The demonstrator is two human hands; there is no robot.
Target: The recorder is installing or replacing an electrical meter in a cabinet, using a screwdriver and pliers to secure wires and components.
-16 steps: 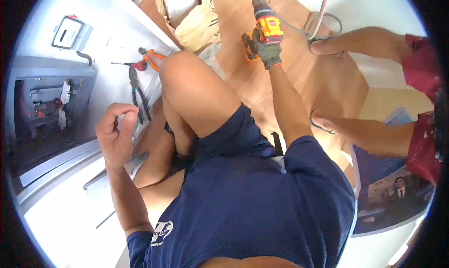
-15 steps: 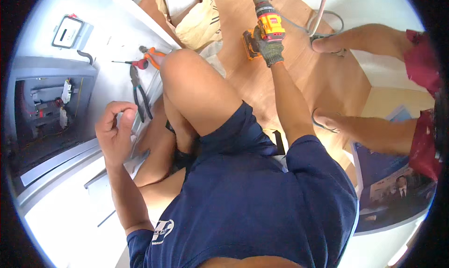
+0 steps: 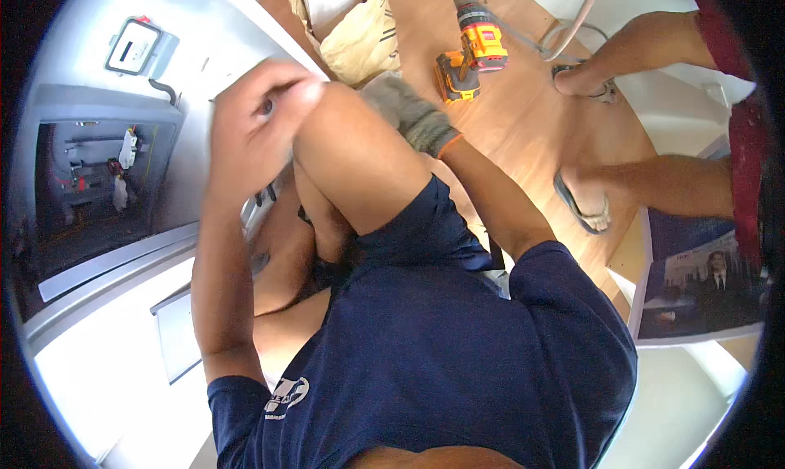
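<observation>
My bare left hand is raised beside my bent knee, its fingers curled in. A small dark round spot shows in its grasp, too small to name. My right hand, in a grey knit glove, is at the far side of the knee. Motion blurs its fingers, so their state is unclear. A yellow and black cordless drill rests on the wooden floor a little beyond the glove, apart from it. The pliers are mostly hidden behind my left hand and forearm.
An opened grey electrical box with wiring is at the left, a meter above it. A torn paper bag stands ahead. At the right, a person's sandalled feet are near a cable and a picture panel.
My right hand has let go of the drill and come back left toward my knee. My left hand has moved up and right, now covering the tools. The other person's feet have shifted slightly.
</observation>
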